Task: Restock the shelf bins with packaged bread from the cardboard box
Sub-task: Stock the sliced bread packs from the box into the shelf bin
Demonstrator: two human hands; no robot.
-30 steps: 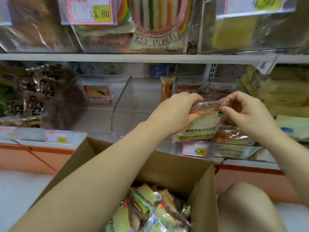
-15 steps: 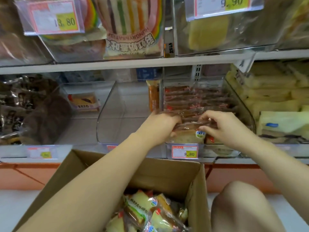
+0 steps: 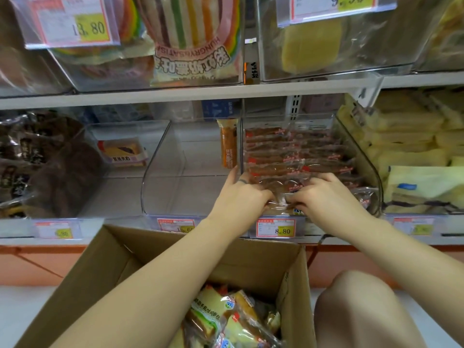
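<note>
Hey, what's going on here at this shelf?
A person is restocking a shop shelf. The left hand and the right hand both grip a bread package at the front of a clear bin tagged 8.80, which already holds a row of similar packs. An open cardboard box below the arms holds more bread packs. The neighbouring bin to the left shows just one orange pack standing at its right wall.
</note>
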